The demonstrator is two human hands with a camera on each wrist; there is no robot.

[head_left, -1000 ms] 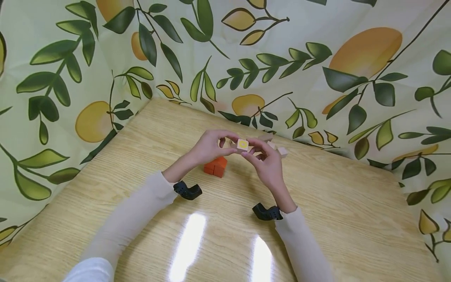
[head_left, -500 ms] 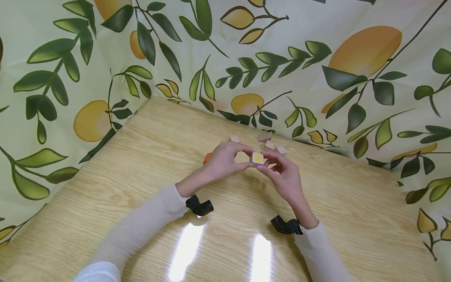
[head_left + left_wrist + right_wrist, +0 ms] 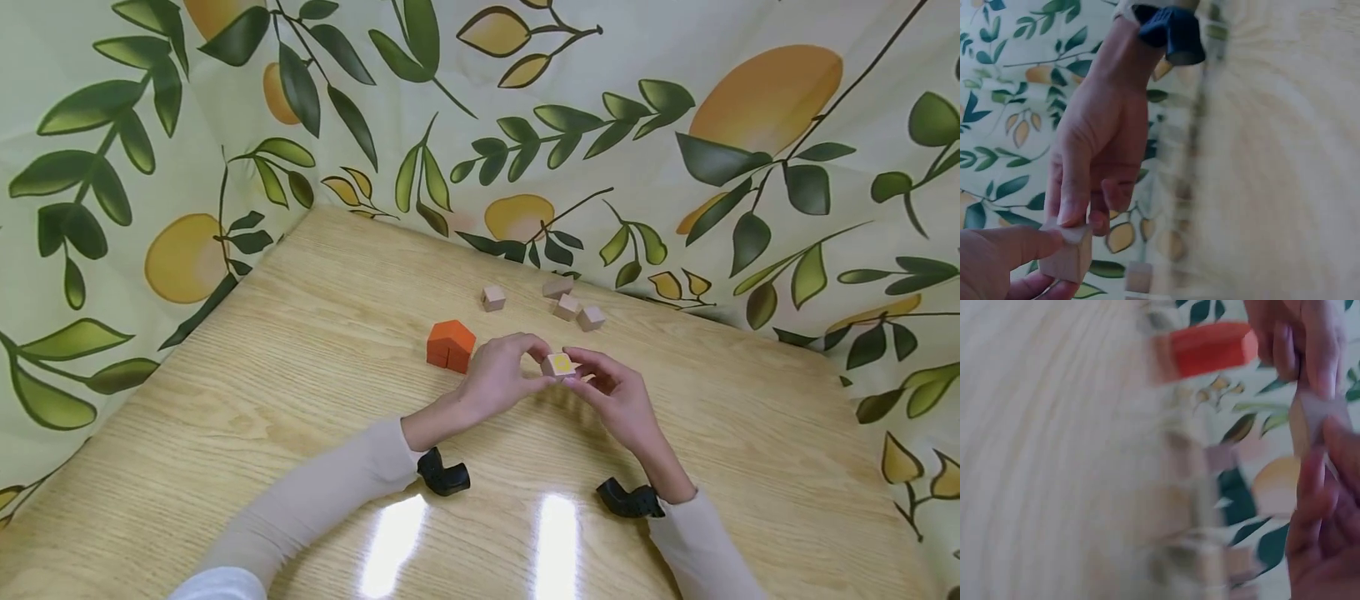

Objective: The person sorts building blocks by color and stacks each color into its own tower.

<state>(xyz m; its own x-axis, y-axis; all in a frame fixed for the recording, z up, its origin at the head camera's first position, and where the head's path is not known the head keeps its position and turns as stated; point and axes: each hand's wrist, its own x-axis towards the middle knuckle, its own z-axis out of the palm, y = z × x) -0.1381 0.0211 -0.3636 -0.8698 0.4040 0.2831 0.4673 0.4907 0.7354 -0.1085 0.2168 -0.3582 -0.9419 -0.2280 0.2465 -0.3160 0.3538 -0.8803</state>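
Between both hands is a small wooden cube with a yellow mark on its top face, held above the table. My left hand pinches it from the left between thumb and fingers. On its opposite side, my right hand grips it with thumb and fingertips. In the left wrist view the wooden cube shows plain pale sides. An orange house-shaped block piece, with a seam down its front, stands on the table just left of my left hand.
Toward the back of the table lie a single wooden cube and a cluster of wooden blocks. A leaf-and-fruit patterned cloth rises along the back and left edges. Black wrist mounts sit under both wrists.
Both hands have moved right and toward the body, carrying the cube together. The orange piece and the lone cube behind, partly covered before, now show more fully.
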